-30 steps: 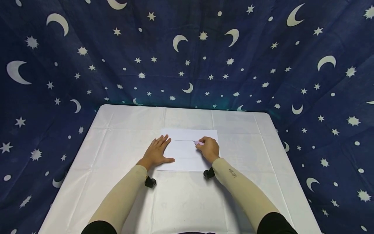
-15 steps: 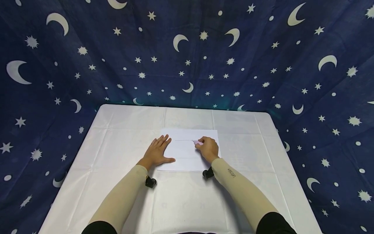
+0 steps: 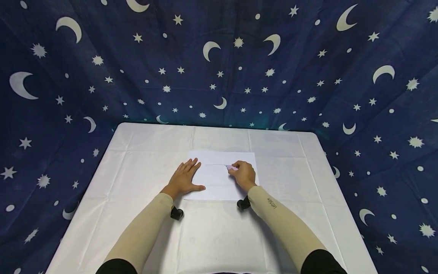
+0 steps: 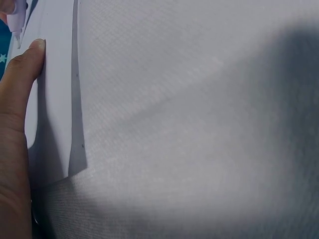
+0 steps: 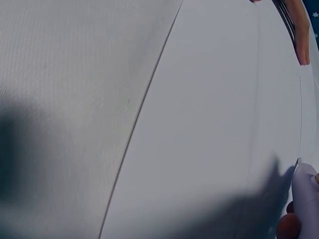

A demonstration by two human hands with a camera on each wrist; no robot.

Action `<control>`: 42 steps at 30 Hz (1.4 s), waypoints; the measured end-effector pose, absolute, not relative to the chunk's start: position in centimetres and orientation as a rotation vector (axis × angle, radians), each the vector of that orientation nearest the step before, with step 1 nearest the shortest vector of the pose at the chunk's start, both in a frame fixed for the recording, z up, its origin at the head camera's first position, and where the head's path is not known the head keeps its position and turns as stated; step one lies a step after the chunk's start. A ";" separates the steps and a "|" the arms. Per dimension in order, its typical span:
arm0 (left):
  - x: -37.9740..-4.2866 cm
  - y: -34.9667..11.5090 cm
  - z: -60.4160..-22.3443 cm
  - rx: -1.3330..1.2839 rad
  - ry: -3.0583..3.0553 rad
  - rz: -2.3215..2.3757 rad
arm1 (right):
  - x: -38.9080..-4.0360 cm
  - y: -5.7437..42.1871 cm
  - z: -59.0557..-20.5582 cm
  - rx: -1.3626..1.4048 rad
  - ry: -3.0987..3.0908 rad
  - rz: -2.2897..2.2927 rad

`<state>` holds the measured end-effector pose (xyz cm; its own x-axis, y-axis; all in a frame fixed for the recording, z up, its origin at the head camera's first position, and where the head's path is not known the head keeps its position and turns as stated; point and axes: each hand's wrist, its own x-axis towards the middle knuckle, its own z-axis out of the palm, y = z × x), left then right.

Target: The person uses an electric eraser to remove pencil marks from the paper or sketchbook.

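Left hand (image 3: 183, 179) lies flat with fingers spread, at the left side of a white sheet of paper (image 3: 215, 192), its thumb on the sheet; right hand (image 3: 244, 175) pinches a light-purple pen-like tool (image 3: 231, 167) between thumb and fingers, over the right half of the sheet; the hands stand apart; the tool's tip meets the right end of a thin line (image 3: 215, 164) running across the upper part of the sheet; the sheet lies on a table under a creased white cover (image 3: 143, 144); beige sleeves (image 3: 140, 228) cover both forearms; a dark blue cloth (image 3: 191, 34) printed with moons and stars hangs behind.
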<state>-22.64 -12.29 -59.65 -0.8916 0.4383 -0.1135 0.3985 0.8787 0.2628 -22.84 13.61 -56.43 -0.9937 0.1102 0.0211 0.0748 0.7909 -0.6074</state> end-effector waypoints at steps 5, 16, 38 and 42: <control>-22.6 -12.2 -59.7 0.659 2.875 0.355 | -22.9 13.5 -56.5 -0.146 -2.930 0.989; -22.8 -12.5 -60.0 0.679 2.900 0.369 | -22.6 14.5 -56.1 -0.127 -2.890 1.023; -23.0 -12.6 -60.2 0.680 2.903 0.334 | -22.6 14.3 -55.9 -0.161 -2.902 1.000; -22.9 -12.4 -60.0 0.684 2.902 0.329 | -22.6 14.5 -56.1 -0.173 -2.895 1.013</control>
